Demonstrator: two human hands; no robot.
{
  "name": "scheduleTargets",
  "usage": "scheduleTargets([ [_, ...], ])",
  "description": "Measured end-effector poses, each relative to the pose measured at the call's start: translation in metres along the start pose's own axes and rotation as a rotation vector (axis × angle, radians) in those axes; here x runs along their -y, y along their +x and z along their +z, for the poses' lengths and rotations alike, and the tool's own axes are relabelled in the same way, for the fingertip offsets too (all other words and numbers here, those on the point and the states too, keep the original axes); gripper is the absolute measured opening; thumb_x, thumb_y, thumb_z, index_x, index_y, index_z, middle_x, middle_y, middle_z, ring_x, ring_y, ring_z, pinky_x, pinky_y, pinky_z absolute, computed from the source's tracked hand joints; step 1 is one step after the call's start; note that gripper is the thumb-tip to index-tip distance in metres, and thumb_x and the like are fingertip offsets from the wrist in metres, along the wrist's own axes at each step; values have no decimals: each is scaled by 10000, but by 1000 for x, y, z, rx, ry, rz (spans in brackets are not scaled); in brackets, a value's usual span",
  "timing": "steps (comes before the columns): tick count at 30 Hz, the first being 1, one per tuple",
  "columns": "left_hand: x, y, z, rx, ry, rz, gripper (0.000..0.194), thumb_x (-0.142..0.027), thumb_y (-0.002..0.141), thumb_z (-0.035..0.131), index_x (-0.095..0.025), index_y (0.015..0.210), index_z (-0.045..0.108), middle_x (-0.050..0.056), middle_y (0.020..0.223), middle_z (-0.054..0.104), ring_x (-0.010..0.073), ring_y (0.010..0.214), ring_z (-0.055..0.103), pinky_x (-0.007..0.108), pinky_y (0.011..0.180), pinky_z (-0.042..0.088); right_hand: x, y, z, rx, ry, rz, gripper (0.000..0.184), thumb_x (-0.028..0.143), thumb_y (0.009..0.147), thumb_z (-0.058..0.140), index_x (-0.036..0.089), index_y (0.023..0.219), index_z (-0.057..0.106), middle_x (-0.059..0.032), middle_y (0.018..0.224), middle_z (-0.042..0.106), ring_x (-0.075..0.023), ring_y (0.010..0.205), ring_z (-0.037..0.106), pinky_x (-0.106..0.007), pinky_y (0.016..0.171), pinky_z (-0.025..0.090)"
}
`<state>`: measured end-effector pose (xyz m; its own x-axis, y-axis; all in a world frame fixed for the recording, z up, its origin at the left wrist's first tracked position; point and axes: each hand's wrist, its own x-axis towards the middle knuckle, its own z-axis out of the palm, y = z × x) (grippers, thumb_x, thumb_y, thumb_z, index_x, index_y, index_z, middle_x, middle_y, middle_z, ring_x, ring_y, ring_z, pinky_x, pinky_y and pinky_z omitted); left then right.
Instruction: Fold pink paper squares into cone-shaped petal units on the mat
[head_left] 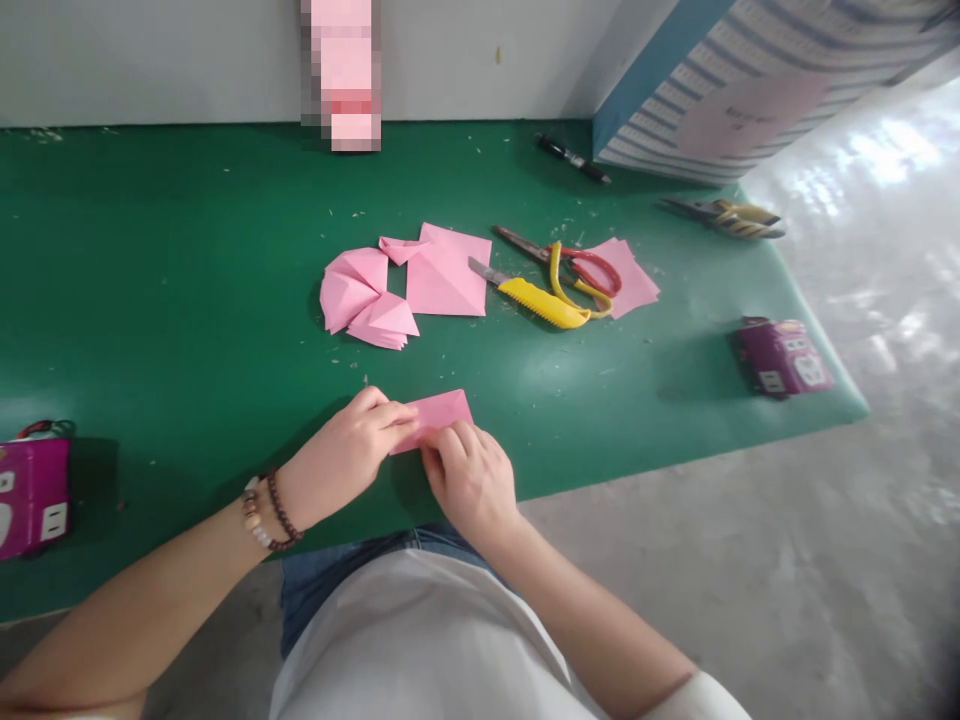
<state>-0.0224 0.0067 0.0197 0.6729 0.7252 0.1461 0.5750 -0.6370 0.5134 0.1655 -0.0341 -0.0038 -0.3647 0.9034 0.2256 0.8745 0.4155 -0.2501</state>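
Observation:
A folded piece of pink paper [441,408] lies near the table's front edge, between my two hands. My left hand [362,440] grips its left end, fingers closed on it. At the lower right edge, my right hand [474,472] pinches the same paper, its fingers bent and close together. Farther back are several folded pink paper pieces [356,285] grouped like petals. Beside them a pink paper square [452,275] with crease lines lies flat.
Red-handled scissors [592,270] and a yellow utility knife [540,300] rest partly over pink sheets [634,278]. Pliers [724,215], a black pen [574,158] and a striped box [697,100] stand at the back right. Purple boxes [787,357] sit on both sides of the green table [187,250].

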Motion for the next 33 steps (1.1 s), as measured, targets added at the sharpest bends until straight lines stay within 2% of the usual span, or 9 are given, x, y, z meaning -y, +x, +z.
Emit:
scheduleTargets([
  [8, 0, 1, -2, 23, -22, -9, 312, -10, 913, 482, -129, 1150, 646, 64, 1134, 683, 183, 990, 561, 366, 932, 561, 32, 6, 10, -31, 122, -77, 285, 170, 978, 436, 201, 726, 567, -23, 656, 585, -159, 589, 513, -309, 563, 364],
  [10, 1, 0, -2, 20, -33, -9, 319, -7, 911, 478, -134, 1153, 643, 64, 1144, 679, 180, 992, 562, 362, 923, 564, 26, 7, 1, -15, 294, -81, 239, 189, 972, 469, 206, 772, 599, -23, 715, 636, -156, 653, 567, -297, 609, 423],
  [12, 2, -1, -1, -2, -41, -4, 357, 19, 901, 449, -148, 1147, 646, 60, 1132, 681, 177, 983, 565, 361, 905, 567, 7, 8, -11, -45, 433, 15, 125, 226, 960, 521, 221, 907, 634, -27, 820, 683, -166, 776, 618, -302, 696, 482],
  [15, 2, -2, 0, -33, -10, 30, 365, 25, 884, 441, -152, 1120, 658, 73, 1120, 677, 196, 1017, 570, 394, 929, 554, -31, 9, -26, -198, 321, 267, 170, 294, 931, 563, 232, 1072, 636, -71, 960, 675, -220, 876, 608, -371, 726, 515],
  [18, 2, -1, 1, -43, 31, 58, 279, -30, 898, 472, -142, 1060, 670, 91, 1103, 674, 216, 1053, 581, 418, 954, 541, -54, 6, -28, -118, 235, 266, 177, 383, 883, 636, 237, 975, 674, -77, 956, 658, -253, 901, 594, -444, 794, 515],
  [22, 1, 0, 1, -63, 41, 39, 203, -157, 919, 562, -145, 1107, 641, 94, 1083, 668, 219, 1038, 606, 392, 925, 551, -50, 3, -20, -87, 281, 251, 87, 308, 879, 641, 243, 829, 670, -56, 897, 635, -230, 859, 591, -421, 790, 516],
  [25, 1, 0, 2, -76, 62, 13, 335, -189, 897, 620, -144, 1227, 583, 111, 1179, 635, 230, 1074, 602, 416, 965, 534, -44, 3, -17, -99, 290, 264, 70, 286, 880, 632, 234, 914, 665, -63, 915, 641, -237, 876, 587, -425, 792, 515],
  [28, 1, 1, 3, -63, 56, -2, 407, -186, 890, 633, -153, 1286, 547, 111, 1233, 615, 234, 1102, 588, 442, 1010, 503, -45, 5, -17, -116, 223, 263, 160, 290, 869, 644, 213, 1009, 665, -87, 953, 638, -260, 897, 579, -460, 806, 507],
  [33, -1, 2, 2, -34, 56, -21, 496, -191, 893, 635, -172, 1365, 482, 102, 1315, 584, 240, 1138, 557, 452, 1032, 480, -40, 5, -26, -184, 252, 184, 44, 198, 874, 627, 204, 841, 654, -64, 874, 612, -215, 830, 564, -404, 772, 504],
])
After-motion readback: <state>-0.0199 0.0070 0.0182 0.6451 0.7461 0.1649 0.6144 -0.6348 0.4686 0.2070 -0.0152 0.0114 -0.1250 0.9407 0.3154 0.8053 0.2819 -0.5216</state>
